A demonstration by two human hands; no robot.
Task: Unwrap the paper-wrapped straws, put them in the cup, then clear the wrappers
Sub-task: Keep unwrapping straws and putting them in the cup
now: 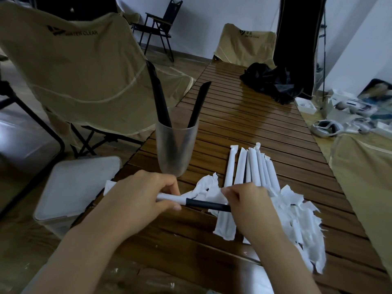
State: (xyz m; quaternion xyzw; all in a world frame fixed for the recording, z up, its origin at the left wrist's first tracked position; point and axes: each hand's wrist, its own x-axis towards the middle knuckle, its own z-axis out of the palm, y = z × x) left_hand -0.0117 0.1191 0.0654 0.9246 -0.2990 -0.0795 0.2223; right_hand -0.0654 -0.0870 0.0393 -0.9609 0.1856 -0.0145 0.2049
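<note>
A frosted plastic cup (177, 149) stands on the slatted wooden table (254, 128) with two black straws (196, 105) leaning in it. In front of the cup I hold one black straw (206, 204) crosswise, half out of its white paper wrapper (171, 197). My left hand (140, 198) grips the wrapped end. My right hand (248, 205) pinches the bare black end. Several wrapped straws (248, 172) lie side by side behind my right hand. Torn white wrappers (301, 225) are heaped at the right and under my hands.
A white lidded bin (72, 187) sits below the table's left edge. Beige folding chairs (80, 77) stand to the left and at the far end. A crumpled black cloth (269, 81) lies on the far table. White devices (343, 115) clutter the floor at right.
</note>
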